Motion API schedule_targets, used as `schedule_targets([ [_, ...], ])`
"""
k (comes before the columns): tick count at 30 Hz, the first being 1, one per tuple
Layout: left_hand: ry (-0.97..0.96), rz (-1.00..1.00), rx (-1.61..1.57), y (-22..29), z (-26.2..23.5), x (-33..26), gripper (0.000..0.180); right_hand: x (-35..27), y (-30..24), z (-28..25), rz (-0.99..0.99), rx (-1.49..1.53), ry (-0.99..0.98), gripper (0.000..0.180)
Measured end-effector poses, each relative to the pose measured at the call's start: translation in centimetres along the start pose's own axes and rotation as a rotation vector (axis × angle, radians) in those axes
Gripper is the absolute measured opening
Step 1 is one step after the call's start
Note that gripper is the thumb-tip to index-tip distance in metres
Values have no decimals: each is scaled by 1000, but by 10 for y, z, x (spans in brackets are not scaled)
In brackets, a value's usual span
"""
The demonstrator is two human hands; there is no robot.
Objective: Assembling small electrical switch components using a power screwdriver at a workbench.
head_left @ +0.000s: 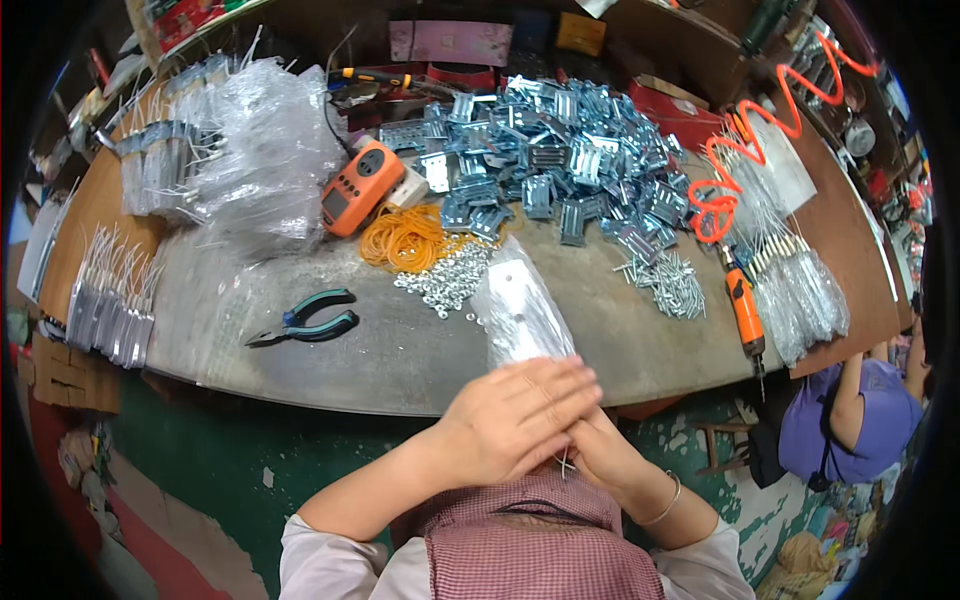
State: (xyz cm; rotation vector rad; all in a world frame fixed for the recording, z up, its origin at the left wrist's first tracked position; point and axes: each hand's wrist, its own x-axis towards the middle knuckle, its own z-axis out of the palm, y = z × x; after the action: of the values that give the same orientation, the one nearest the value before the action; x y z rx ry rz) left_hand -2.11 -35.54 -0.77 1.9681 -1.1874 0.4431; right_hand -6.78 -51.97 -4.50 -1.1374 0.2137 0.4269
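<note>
A flat metal plate in clear plastic wrap (517, 305) points away from me over the table's near edge. My left hand (525, 410) lies across its near end, fingers pressed together and curved over my right hand. Beneath it, my right hand (605, 455) is closed around the same end; the palms and the grip itself are hidden. Thin wire ends (565, 462) stick out below the hands. Just beyond the wrapped plate are a heap of small nuts (445, 280) and a pile of orange rubber bands (405, 240).
Teal-handled pliers (315, 318) lie at left, near wrapped bundles (265, 150). Metal brackets (560, 140) heap up at the back beside an orange meter (362, 188). Screws (670, 285), an orange power screwdriver (742, 305) and bagged parts (800, 290) sit right. Another person (855, 415) sits beyond.
</note>
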Motion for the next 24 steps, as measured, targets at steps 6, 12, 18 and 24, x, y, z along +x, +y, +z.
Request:
schedule_targets([
  [6, 625, -453, -446, 4, -25, -42, 34, 3, -24, 3, 88, -80, -290, 26],
  [12, 833, -826, -1255, -10, -28, -87, 56, 18, -26, 34, 169, -186, -578, 28],
  [18, 874, -925, -960, -8, -56, -70, 48, 23, -11, 60, 235, -236, -574, 29],
  [24, 712, -948, -1585, -5, -25, -72, 60, 43, -8, 79, 200, -195, -616, 28],
])
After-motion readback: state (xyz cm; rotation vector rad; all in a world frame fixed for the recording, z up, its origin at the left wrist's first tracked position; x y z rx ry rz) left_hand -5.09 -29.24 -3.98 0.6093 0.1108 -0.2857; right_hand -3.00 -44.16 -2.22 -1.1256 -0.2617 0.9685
